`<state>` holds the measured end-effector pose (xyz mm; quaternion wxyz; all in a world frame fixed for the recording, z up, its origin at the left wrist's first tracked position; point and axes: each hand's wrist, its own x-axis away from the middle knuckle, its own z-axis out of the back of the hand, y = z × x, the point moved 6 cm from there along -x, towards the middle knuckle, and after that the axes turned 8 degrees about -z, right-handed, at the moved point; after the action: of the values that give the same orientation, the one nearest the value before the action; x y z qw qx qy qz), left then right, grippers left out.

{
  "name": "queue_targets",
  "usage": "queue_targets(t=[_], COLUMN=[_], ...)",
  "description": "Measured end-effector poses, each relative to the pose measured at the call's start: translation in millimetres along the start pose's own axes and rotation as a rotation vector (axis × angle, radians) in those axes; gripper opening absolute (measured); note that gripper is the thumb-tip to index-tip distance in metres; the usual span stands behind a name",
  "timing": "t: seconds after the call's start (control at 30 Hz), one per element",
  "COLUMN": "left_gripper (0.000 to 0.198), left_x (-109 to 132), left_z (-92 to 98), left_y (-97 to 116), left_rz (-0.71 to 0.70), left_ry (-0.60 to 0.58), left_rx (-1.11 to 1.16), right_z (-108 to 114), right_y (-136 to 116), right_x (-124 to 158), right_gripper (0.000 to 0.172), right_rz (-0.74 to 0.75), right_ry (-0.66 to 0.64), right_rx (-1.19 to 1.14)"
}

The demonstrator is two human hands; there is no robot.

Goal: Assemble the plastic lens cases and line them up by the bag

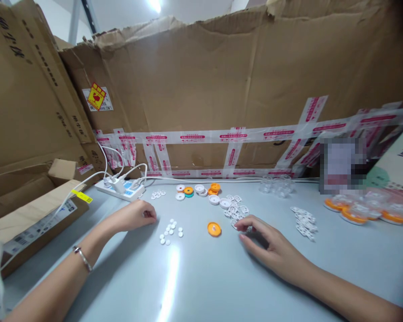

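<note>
My left hand (140, 215) rests on the table with its fingers curled in; whatever is inside them, if anything, is hidden. Right of it lie several small white round caps (170, 228). An orange round disc (214, 229) with a pale centre sits between my two hands. My right hand (267, 243) reaches in from the right, thumb and forefinger apart. Its fingertips are at the near edge of a heap of white cut-out plastic pieces (235, 209), and appear to touch one. Behind stand white round rings (214, 200) and orange round parts (215, 188).
A white power strip (121, 190) with plugged cables lies at the left, beside an open carton (36, 219). Clear domes (277, 185) stand at the back; orange-based domes (356, 214) and more white pieces (305, 223) lie right. A large cardboard box (195, 89) walls the back.
</note>
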<state>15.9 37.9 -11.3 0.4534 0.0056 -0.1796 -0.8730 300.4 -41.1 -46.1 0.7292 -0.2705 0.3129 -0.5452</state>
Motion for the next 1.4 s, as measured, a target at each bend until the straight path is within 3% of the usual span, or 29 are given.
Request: queue_targets(t=[0.23, 0.47, 0.77, 0.93, 1.13, 1.4], left_gripper=[0.027, 0.019, 0.026, 0.028, 0.022, 0.019], left_x=[3.0, 4.5, 21.9, 33.0, 37.9, 35.4], left_z=[8.5, -3.6, 40.2, 50.8, 45.5, 15.1], left_y=[-2.7, -11.9, -10.9, -14.4, -19.6, -18.4], left_rz=[-0.006, -0.017, -0.042, -0.009, -0.005, -0.051], left_ry=[0.083, 0.045, 0.254, 0.266, 0.208, 0.104], left_rx=[0.053, 0.153, 0.252, 0.212, 0.144, 0.185], right_z=[0.2, 0.7, -0.1, -0.9, -0.7, -1.3], right_y=[0.0, -0.5, -0.2, 0.2, 1.8, 4.4], right_x=[0.0, -0.2, -0.5, -2.0, 0.2, -1.8], right_gripper=[0.014, 0.016, 0.017, 0.017, 0.017, 0.018], right_rz=[-0.002, -0.003, -0.012, -0.016, -0.025, -0.030], right_ry=[0.005, 0.025, 0.029, 0.025, 0.027, 0.031], right_rx=[0.007, 0.018, 0.024, 0.025, 0.035, 0.022])
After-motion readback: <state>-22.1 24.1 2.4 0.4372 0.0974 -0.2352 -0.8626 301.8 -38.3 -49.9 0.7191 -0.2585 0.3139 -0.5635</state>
